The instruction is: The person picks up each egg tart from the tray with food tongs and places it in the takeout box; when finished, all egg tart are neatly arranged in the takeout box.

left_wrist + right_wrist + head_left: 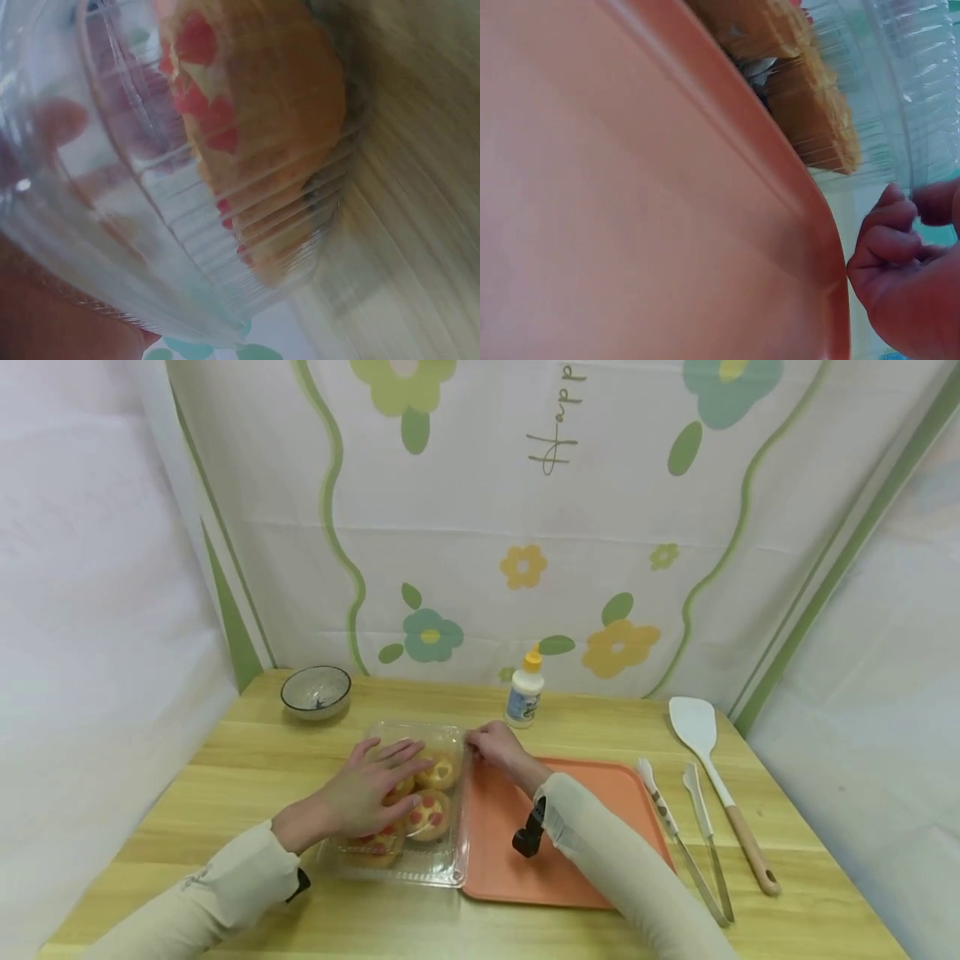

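Observation:
A clear plastic food container (459,835) with its lid over it sits left of the orange tray (517,868). Inside are several round golden pastries (429,817) with red and yellow toppings. My left hand (363,789) rests palm down on the lid, fingers spread, hiding part of the pastries. At the container's far right corner my right hand (498,745) pinches the clear edge between thumb and curled fingers. The right wrist view shows that pinch closely, beside the tray's rim. Through the ribbed plastic wall, the left wrist view shows a pastry (285,97) from the side.
Behind the container stand a grey bowl (317,692) at the left and a white bottle with a yellow nozzle (524,692). Right of the tray lie tongs (703,810) and a white spatula with a wooden handle (705,739). A patterned cloth (465,527) hangs behind the wooden table.

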### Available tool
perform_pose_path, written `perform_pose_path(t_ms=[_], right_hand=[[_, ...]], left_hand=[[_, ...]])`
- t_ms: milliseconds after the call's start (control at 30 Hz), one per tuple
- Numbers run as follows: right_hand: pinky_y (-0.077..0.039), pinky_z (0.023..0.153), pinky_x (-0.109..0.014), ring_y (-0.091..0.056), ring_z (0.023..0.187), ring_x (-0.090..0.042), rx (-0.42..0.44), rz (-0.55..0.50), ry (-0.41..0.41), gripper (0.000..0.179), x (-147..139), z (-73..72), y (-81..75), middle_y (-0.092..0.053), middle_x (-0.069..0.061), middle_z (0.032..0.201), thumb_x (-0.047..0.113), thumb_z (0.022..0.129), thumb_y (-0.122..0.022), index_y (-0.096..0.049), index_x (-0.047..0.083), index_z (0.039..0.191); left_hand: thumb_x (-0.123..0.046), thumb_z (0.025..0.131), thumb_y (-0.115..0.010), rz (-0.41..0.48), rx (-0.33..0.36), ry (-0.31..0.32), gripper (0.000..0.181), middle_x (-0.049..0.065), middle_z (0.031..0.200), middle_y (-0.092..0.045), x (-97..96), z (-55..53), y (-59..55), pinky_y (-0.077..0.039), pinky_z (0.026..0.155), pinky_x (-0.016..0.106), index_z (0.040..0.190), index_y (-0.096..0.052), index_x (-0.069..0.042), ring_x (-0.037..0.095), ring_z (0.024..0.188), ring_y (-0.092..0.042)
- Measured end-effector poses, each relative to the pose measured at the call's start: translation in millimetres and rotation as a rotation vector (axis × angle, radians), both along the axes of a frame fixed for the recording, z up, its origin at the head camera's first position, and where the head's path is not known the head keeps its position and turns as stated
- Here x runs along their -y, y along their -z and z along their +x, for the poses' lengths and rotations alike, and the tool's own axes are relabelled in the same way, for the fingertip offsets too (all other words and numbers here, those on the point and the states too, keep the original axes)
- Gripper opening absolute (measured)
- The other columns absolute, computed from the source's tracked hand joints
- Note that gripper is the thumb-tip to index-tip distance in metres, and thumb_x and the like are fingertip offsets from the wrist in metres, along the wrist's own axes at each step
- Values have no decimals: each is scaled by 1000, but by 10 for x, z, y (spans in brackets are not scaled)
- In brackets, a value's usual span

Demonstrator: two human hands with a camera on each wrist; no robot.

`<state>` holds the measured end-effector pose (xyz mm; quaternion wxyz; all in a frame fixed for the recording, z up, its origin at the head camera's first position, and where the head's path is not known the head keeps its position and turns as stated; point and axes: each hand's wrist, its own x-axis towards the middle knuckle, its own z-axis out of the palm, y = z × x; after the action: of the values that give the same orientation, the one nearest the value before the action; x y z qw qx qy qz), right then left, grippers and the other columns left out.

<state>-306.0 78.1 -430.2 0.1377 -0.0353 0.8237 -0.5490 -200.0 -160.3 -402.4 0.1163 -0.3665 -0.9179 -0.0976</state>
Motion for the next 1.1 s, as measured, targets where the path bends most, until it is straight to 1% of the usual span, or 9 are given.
perform_pose_path(t_ms=[133, 200, 300, 467, 533, 600, 833, 967, 1100], right_hand=[[-35, 52, -29, -37, 49, -12, -3, -23, 13, 41, -21, 36, -19, -47, -1, 54, 19, 100, -54, -55, 7, 61], [-38, 54, -27, -44, 53, -12, 32, -78, -11, 37, -74, 148, -32, -53, -1, 60, 21, 101, -51, -61, 4, 70], [-42, 55, -25, -52, 59, -13, 99, -134, -129, 29, -226, 490, -52, -59, -2, 68, 22, 99, -50, -65, 0, 85], [-42, 52, -21, -54, 58, -9, 253, -175, -500, 26, -396, 1224, -39, -65, -3, 73, 18, 90, -61, -65, -7, 94], [-39, 49, -18, -53, 55, -6, 333, -232, -569, 32, -378, 1421, -23, -68, -2, 73, 17, 88, -64, -63, -14, 94], [-36, 47, -16, -50, 52, -3, 374, -301, -564, 35, -345, 1543, 3, -69, -1, 71, 14, 87, -66, -60, -19, 94], [-26, 42, -14, -40, 46, 0, 416, -384, -428, 10, -243, 1677, 81, -62, 6, 59, 8, 82, -63, -63, 8, 72], [-27, 43, -14, -43, 47, 0, 418, -369, -446, 10, -276, 1663, 46, -64, 5, 63, 12, 85, -64, -65, 7, 76], [-36, 48, -17, -50, 56, -4, 335, -243, -465, 21, -424, 1567, -87, -65, 1, 72, 19, 90, -63, -68, -1, 89]], left_hand=[[-40, 96, -57, -13, -19, 0, 50, 14, 150, -43, -8, 3, -2, -24, 106, 64, 140, -53, -18, 31, 137, -42], [-40, 96, -57, -22, -14, -3, 50, 13, 150, -43, -22, 22, -2, -24, 107, 64, 140, -52, -18, 31, 137, -42], [-41, 97, -56, -34, -7, -3, 50, 13, 151, -42, -49, 52, -3, -24, 107, 63, 141, -52, -18, 30, 137, -42], [-41, 96, -57, -27, -1, -6, 50, 13, 151, -42, -48, 71, -16, -21, 109, 63, 140, -52, -18, 31, 137, -42], [-41, 95, -58, -22, 0, -10, 51, 13, 151, -42, -44, 66, -13, -20, 109, 62, 140, -52, -19, 31, 137, -41], [-41, 95, -58, -21, -9, -10, 51, 13, 151, -42, -43, 60, 2, -20, 109, 62, 140, -52, -19, 31, 137, -41], [-42, 95, -58, -35, -20, -9, 51, 12, 150, -42, -44, 50, 56, -22, 109, 62, 141, -52, -20, 30, 137, -42], [-37, 97, -56, -4, 16, -2, 47, 13, 151, -41, -24, 35, 42, -20, 109, 63, 141, -52, -18, 32, 139, -38], [-21, 102, -48, 94, 146, 17, 40, 17, 152, -38, 11, 34, 8, -14, 110, 64, 141, -52, -12, 40, 144, -25]])
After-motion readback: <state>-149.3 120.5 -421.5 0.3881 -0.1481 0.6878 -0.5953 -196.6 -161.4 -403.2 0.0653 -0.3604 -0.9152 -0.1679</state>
